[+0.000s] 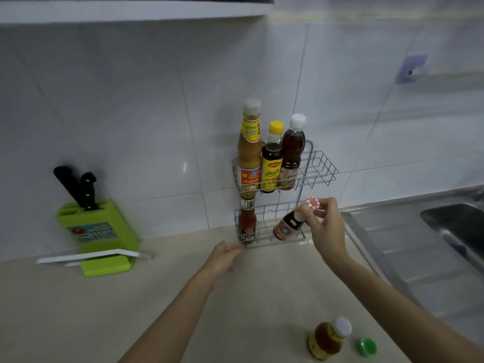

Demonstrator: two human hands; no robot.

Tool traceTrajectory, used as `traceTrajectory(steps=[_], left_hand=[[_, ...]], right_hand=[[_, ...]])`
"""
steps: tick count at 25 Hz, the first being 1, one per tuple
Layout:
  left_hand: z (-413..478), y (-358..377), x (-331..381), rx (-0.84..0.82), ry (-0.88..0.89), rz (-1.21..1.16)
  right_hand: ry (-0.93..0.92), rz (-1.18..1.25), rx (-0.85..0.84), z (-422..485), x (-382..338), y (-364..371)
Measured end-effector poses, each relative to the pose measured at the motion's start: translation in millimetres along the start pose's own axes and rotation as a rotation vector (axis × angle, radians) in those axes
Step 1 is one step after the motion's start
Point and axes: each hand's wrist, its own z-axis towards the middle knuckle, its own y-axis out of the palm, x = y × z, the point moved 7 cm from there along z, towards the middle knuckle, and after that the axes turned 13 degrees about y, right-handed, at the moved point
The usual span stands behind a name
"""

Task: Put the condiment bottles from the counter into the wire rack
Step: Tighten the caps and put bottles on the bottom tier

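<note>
A two-tier wire rack [320,166] hangs on the tiled wall. Its upper tier holds three bottles: a tall tan sauce bottle [249,153], a dark yellow-capped bottle [271,163] and a brown white-capped bottle [292,155]. A red chili sauce bottle [246,221] stands in the lower tier at the left. My right hand [323,226] grips the neck of a small dark bottle with a red-and-white cap [286,226], tilted inside the lower tier. My left hand [225,255] rests loosely curled on the counter, just below the rack's left corner, holding nothing. An orange white-capped bottle [328,339] stands on the counter in front.
A green cap [368,347] lies beside the orange bottle. A green knife block [97,231] with two black-handled knives and a white board stands at the left. A steel sink [445,231] lies to the right. An overhead shelf runs across the top.
</note>
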Motion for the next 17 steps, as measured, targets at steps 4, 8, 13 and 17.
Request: traceTrajectory(steps=[4,8,13,17], left_hand=[[26.7,13.2,15.1,0.010,0.006,0.033],[44.5,23.8,7.1,-0.036,0.002,0.057],[54.3,30.4,-5.2,-0.057,0.001,0.011],[55.8,31.4,-6.8,-0.079,0.010,-0.002]], right_hand=[[0.016,0.109,0.002,21.1,25.6,11.3],[-0.021,0.159,-0.072,29.0,32.6,33.0],[-0.035,0.103,-0.182,46.9,45.9,61.5],[-0.080,-0.014,-0.254,59.4,43.8,80.7]])
